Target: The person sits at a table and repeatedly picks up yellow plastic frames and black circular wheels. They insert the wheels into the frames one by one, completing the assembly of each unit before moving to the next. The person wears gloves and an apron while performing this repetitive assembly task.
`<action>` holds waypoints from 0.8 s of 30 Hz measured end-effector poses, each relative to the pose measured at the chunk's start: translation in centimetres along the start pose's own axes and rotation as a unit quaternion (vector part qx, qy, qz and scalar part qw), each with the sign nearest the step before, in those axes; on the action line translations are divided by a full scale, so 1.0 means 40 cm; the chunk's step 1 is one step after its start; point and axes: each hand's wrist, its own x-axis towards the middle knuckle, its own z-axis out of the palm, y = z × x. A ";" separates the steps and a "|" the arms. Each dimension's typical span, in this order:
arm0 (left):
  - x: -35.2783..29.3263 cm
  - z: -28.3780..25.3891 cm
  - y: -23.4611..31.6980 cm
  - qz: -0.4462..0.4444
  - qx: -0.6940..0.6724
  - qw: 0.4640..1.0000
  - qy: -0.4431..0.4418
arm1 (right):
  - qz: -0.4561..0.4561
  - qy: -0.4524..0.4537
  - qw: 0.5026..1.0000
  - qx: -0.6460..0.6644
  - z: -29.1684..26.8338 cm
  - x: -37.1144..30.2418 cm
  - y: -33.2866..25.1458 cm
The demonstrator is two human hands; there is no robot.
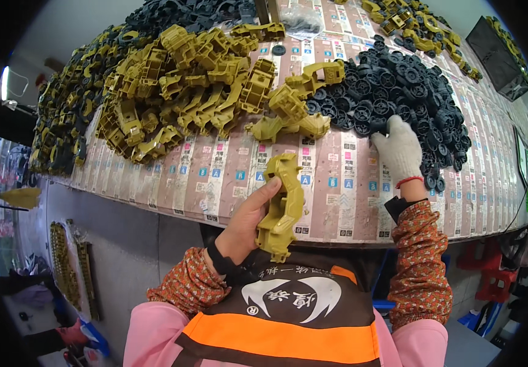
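Note:
My left hand [243, 227], bare, is closed around one end of a yellow-olive plastic toy car body [286, 205], its thumb pressed on the side. The moulded part stands lengthwise over the table's front edge, with cut-outs showing along it. My right hand [402, 153], in a white knitted glove, touches the near edge of a heap of small black toy wheels [392, 79]. Its thumb and forefinger are apart, and no wheel shows between them; the other fingertips are partly hidden. Just beyond the held part lie a few loose yellow car bodies [288, 105].
A big stack of yellow bodies [209, 79] fills the left middle of the table [227, 183]. Farther left are heaped yellow-and-black assembled pieces [62, 116]. Black parts [178, 18] pile up behind. A black bin [496, 58] stands far right, and a red stool [493, 275] below.

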 end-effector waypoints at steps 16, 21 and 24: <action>0.031 0.001 -0.024 0.044 0.076 0.996 0.012 | -0.062 -0.010 0.986 0.156 -0.003 -0.131 0.022; 0.042 -0.002 -0.031 0.025 0.089 0.996 0.007 | -0.066 -0.019 0.978 0.196 -0.025 -0.122 0.021; 0.048 0.001 -0.037 0.026 0.104 0.994 0.017 | -0.118 0.006 0.979 0.166 -0.020 -0.138 -0.018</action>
